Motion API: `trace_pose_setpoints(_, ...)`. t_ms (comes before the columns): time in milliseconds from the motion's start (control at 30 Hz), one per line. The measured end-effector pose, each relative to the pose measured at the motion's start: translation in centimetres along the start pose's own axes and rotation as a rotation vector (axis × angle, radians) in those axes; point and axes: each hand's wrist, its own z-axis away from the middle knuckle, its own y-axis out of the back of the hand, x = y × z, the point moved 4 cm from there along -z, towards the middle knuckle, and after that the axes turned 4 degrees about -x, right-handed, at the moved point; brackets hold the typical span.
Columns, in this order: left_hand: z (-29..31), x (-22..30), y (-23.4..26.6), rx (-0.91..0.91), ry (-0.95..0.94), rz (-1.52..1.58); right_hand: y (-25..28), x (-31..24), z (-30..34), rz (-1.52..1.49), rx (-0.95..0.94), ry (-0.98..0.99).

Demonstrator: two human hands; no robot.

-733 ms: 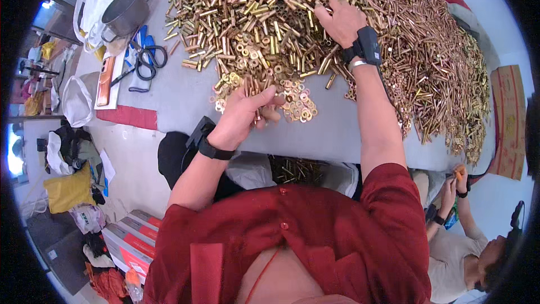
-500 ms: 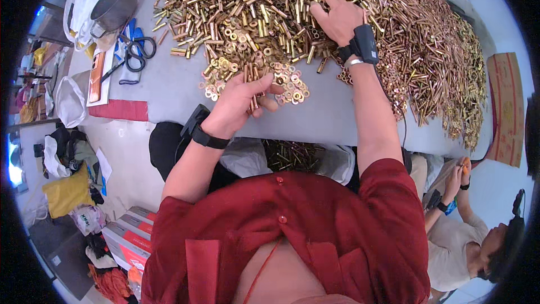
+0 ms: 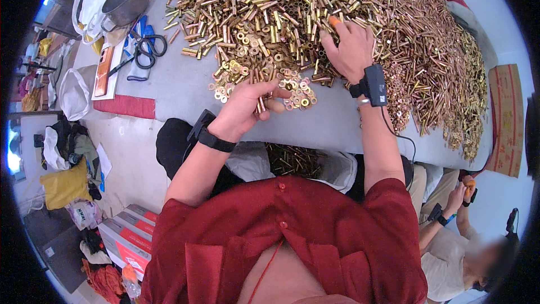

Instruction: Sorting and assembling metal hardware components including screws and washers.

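Note:
A broad heap of brass-coloured metal sleeves [image 3: 242,5] covers the far side of the table. My left hand [image 3: 246,108] is closed around several metal sleeves [image 3: 260,101], held roughly upright at the near side of a spread of small flat washers [image 3: 298,91]. Over the heap's near edge reaches my right hand [image 3: 350,50], palm down. Its thumb and forefinger are apart, and an orange cover sits on one fingertip. I see nothing held in it. Both wrists wear black bands with small devices.
To the left lie black-handled scissors [image 3: 147,52], an orange phone [image 3: 103,72] and a grey metal pot [image 3: 125,3]. An open white sack [image 3: 337,168] with more sleeves stands below the table edge. A co-worker [image 3: 450,253] sits at right; a cardboard piece [image 3: 504,121] stands beyond.
My right hand has drawn back a little toward me over the heap. My left hand keeps its sleeves in nearly the same place. The whole view has shifted slightly.

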Motion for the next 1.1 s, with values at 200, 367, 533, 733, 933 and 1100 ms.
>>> trace_pose_setpoints(200,-0.3,-0.6,-0.4,-0.068,-0.016,-0.011,-1.5,-3.0,-5.2,-0.299,-0.135,0.16)
trace_pose_setpoints(367,-0.1,-1.1,0.4,-0.079,-0.048,0.009,-2.9,-3.2,-3.4,-0.074,-0.166,0.119)
trace_pose_setpoints(533,0.2,-1.5,0.0,-0.088,-0.014,0.04,-0.3,-3.1,-1.2,0.155,0.064,0.194)
trace_pose_setpoints(733,0.1,-2.3,-0.3,-0.107,-0.031,-0.013,4.5,-2.3,8.1,-0.214,-0.025,0.008)
trace_pose_setpoints(933,0.4,-3.0,-0.9,-0.14,0.005,0.013,3.3,-4.7,10.9,-0.249,0.023,0.063)
trace_pose_setpoints(1100,0.7,-2.5,-0.6,-0.109,-0.015,-0.034,1.3,-5.7,9.7,-0.098,-0.132,0.032)
